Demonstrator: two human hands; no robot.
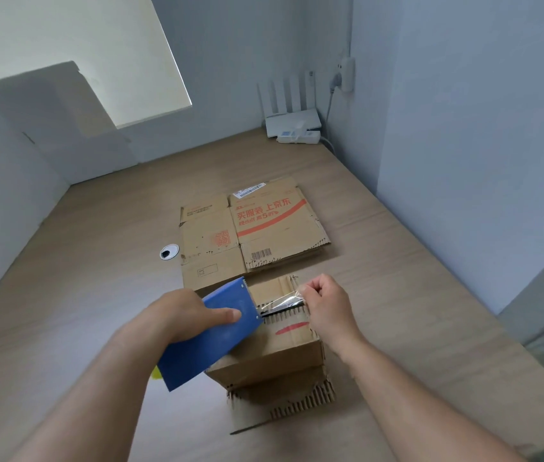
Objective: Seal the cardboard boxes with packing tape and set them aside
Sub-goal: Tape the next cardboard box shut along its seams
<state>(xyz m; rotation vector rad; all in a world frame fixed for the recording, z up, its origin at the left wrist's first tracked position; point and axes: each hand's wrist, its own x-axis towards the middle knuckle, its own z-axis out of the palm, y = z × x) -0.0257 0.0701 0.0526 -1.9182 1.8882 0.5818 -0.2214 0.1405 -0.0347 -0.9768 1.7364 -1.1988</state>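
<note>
Glossy clear tape (282, 300) stretches across the corrugated cardboard box (280, 345).

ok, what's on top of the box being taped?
Clear tape stretched over the seam atop the box, from the blue dispenser in the left hand to the right hand pinching its end. A red printed mark nearer. The dispenser covers the top's left part.

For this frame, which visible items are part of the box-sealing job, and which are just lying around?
In the job: blue tape dispenser, clear tape strip, upright cardboard box, flattened boxes, left hand, right hand.
Lying about: router, power strip, desk grommet.
</note>
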